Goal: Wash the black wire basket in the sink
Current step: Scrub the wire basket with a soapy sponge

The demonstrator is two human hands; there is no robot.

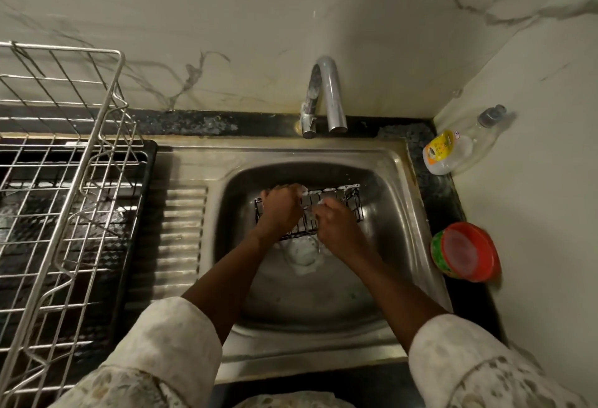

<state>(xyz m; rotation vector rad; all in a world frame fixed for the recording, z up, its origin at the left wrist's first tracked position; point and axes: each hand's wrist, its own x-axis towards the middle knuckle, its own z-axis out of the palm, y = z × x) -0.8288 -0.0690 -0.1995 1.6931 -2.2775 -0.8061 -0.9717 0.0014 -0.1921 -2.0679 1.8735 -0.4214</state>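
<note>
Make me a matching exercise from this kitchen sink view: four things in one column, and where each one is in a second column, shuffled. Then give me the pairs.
Column one
A. black wire basket
B. tap
C. clear bottle
D. red-lidded tub

Column two
1. behind the back rim of the sink
2. on the counter, right of the sink
3. inside the sink, with foam on it
4. leaning in the back right corner

Pairs: A-3, B-1, C-4, D-2
</note>
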